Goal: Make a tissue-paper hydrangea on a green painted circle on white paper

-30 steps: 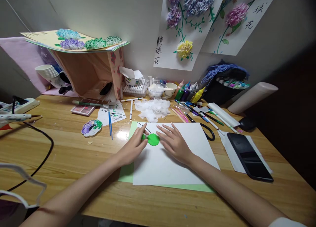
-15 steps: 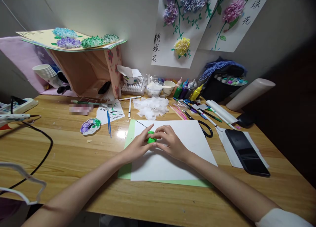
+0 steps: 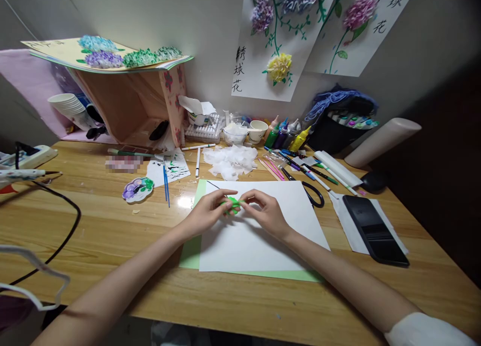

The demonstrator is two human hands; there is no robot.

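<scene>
Green piece [image 3: 234, 205], narrow grip of left hand [image 3: 209, 209] and right hand [image 3: 268, 214] pinching it, white paper [image 3: 255, 253] beneath

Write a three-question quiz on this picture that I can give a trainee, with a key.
1. Multiple choice: what colour is the small piece held between the left hand and the right hand? a) yellow b) green c) pink
2. True or false: a green sheet shows from beneath the left edge of the white sheet.
3. Put in order, left to right in the picture: phone, paint palette, white sheet.

Key: 1. b; 2. true; 3. paint palette, white sheet, phone.
</scene>
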